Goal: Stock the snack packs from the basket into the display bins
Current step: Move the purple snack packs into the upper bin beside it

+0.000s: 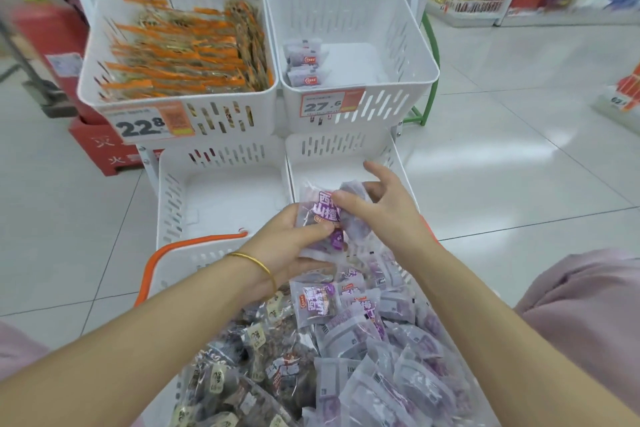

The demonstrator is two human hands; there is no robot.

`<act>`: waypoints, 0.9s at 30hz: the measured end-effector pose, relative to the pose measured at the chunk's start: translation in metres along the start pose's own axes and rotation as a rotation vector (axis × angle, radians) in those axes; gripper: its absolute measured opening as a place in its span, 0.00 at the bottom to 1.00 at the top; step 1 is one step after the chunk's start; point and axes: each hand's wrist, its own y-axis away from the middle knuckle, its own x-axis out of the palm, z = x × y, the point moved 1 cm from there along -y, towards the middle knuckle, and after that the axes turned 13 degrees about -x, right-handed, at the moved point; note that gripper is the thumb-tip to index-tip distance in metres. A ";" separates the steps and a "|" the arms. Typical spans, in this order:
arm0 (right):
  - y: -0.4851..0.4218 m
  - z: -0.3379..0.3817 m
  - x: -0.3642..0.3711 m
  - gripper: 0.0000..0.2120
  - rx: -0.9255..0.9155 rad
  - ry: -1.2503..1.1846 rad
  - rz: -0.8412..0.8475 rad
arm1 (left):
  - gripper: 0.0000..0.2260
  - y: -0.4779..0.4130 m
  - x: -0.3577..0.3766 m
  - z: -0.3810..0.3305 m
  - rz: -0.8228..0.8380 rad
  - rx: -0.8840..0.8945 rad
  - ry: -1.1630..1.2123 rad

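A white basket (194, 258) with an orange handle sits in front of me, heaped with purple snack packs (360, 326) on the right and dark brownish packs (263, 357) on the left. My left hand (294, 239) grips a bundle of purple packs (323, 213) just above the basket's far end. My right hand (384, 198) pinches the same bundle from the right, its fingers partly spread. Both hands hover at the front edge of the lower right display bin (346, 166). The upper right bin (381, 28) holds a few purple packs (304, 62).
The upper left bin (104, 55) is full of orange-edged packs. The lower left bin (221, 198) shows only its bare floor. Price tags hang on the upper bins. A red box stands at the left, store shelves at the back right, tiled floor all round.
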 end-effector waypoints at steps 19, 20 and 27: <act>-0.050 0.051 -0.024 0.12 0.239 -0.276 0.260 | 0.15 -0.007 -0.018 -0.028 -0.194 0.104 0.243; -0.051 0.052 -0.024 0.11 0.248 -0.291 0.260 | 0.15 -0.008 -0.017 -0.029 -0.184 0.100 0.250; -0.047 0.058 -0.015 0.11 0.264 -0.315 0.223 | 0.12 -0.010 -0.010 -0.031 -0.092 0.086 0.288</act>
